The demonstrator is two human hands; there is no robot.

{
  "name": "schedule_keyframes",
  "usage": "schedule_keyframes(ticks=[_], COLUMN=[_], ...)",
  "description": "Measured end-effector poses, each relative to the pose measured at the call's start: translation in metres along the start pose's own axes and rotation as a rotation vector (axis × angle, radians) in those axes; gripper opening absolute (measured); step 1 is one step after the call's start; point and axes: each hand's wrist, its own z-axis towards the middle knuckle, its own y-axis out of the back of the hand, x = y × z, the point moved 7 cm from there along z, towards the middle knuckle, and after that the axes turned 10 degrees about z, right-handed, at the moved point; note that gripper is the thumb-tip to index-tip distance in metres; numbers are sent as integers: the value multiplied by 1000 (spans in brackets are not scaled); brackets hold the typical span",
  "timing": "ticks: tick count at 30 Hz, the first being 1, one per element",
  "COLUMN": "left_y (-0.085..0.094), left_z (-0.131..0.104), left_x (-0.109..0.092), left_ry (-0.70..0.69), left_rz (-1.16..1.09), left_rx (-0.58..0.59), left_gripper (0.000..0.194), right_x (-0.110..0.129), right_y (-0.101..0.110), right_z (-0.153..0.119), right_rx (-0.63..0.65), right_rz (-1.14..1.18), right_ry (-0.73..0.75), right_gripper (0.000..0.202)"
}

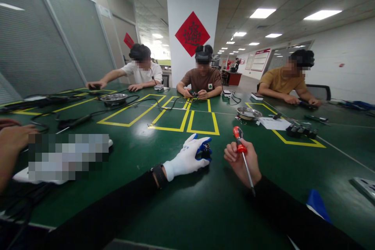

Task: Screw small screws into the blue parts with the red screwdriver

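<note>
My left hand (185, 159), in a white knit glove with blue fingertips, is closed around a small black part (206, 151) with a metallic-looking top, low over the green table (187, 218). To its right, my bare right hand (245, 162) grips a screwdriver (241, 148) with a red, orange and black handle. Its handle end points up and away, and the metal shaft slants down toward my right forearm. The screwdriver and the black part are apart. A blue-and-white glove (318, 205) lies beside my right forearm.
Metal dishes stand at right (248, 113) and left (113, 99). A paper sheet (274, 123) and several black parts (301, 130) lie at right. Cables and a long white-edged object (109, 143), mostly blurred out, are at left near another person's hand (17, 136). Three people sit opposite.
</note>
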Motion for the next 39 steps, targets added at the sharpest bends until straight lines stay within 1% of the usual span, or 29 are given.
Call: schedule_keyframes(ticks=[3,5,7,9,11,12,13,14,15,16,17,19,21,23,26,28,29,32,34,35,37,39], left_y=[1,1,1,5,14,21,28,37,45,51,52,47,37,26,16,13,13,13,13,14,14,14], left_z=[0,0,-1,-3,-3,-2,-1,-1,-2,-5,-6,-6,-6,-7,-7,-7,-6,-5,-4,-5,-5,-5], left_x=[1,0,-1,1,8,15,26,40,57,74,87,105,114,117,115,114,113,113,112,112,111,110], left_ry=[12,15,11,7,19,50,105,190,301,414,478,536,540,522,483,468,460,440,436,436,435,432], left_rz=[0,3,-2,-13,-32,-46,-59,-63,-54,-28,10,116,198,246,288,302,306,311,307,304,297,288], left_rx=[-6,-3,30,60,45,3,-58,-147,-256,-337,-359,-323,-221,-127,-57,-41,-39,-31,-26,-26,-30,-29], left_gripper=[86,83,77,79,86,89,87,81,73,69,66,65,65,66,65,63,62,62,65,66,66,64], right_x=[0,0,1,1,4,7,9,12,13,13,12,8,2,-2,-5,-5,-4,7,12,13,9,2], right_y=[3,5,6,10,16,20,25,29,34,39,43,49,49,46,39,39,41,46,48,47,46,42], right_z=[0,1,2,4,5,6,7,8,9,10,11,13,15,16,15,15,14,12,11,12,13,15], right_rx=[-55,-89,-104,-121,-150,-166,-182,-200,-223,-253,-289,-347,-358,-334,-306,-324,-347,-411,-410,-397,-360,-315], right_rz=[-11,-21,-14,13,51,69,81,83,74,53,21,-64,-151,-204,-200,-177,-177,-231,-259,-257,-227,-199], right_ry=[0,12,16,8,36,67,105,141,168,185,194,177,124,70,2,-23,-9,138,222,235,200,127], right_gripper=[36,37,38,39,37,35,32,28,24,20,18,20,26,31,31,28,26,24,26,28,31,30])
